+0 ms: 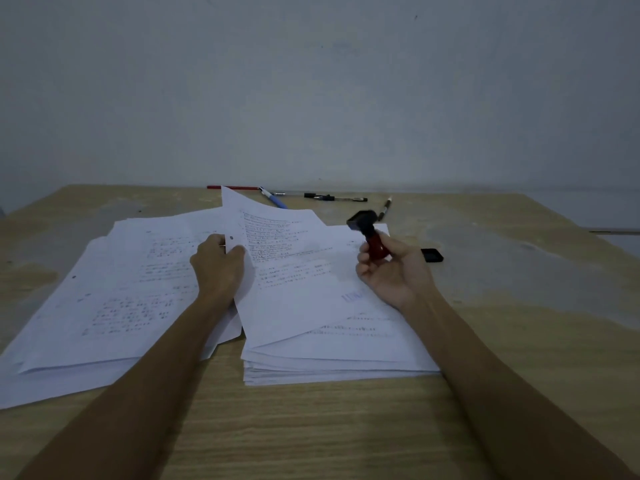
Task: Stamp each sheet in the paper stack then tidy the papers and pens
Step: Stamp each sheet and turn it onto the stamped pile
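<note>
Two hands: left (217, 263) lifts sheet (277, 233), right (391, 268) grips stamp (367, 233).

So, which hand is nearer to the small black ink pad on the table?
Right. The right hand, gripping the stamp, is just left of the ink pad; the left hand holds a sheet much farther left.

Red-handled stamp (369, 233) gripped in right fingers (363, 261), tilted; printed sheet (294, 258) pinched by left fingers (235, 252) above paper stack (332, 358); pens (336, 197) beyond.
</note>
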